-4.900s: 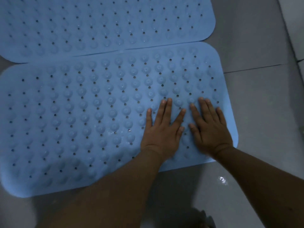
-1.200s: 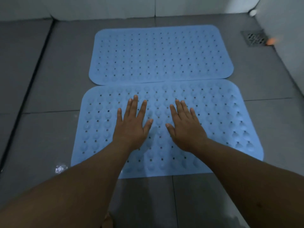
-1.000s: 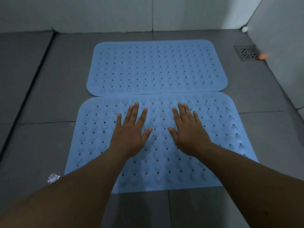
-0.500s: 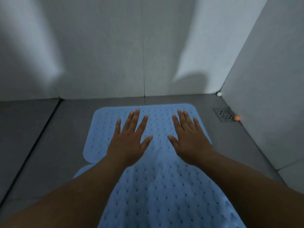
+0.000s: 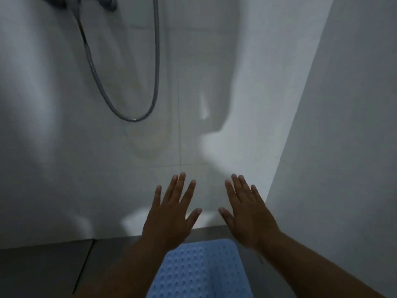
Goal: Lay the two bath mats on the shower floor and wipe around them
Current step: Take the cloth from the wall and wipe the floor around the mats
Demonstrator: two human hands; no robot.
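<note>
A light blue studded bath mat lies on the dark grey shower floor, showing between my forearms at the bottom of the view; where one mat ends and the other begins cannot be made out. My left hand is raised in the air with its fingers straight and spread, holding nothing. My right hand is raised beside it in the same way, also holding nothing. Both hands are well above the mat and appear in front of the white back wall.
A white tiled wall fills most of the view, with a second white wall meeting it at the right corner. A grey shower hose loops down from a dark fitting at the top left.
My hands have lifted off the near mat and stayed spread. The view has swung up from the floor to the back wall, so most of both mats has dropped out of sight.
</note>
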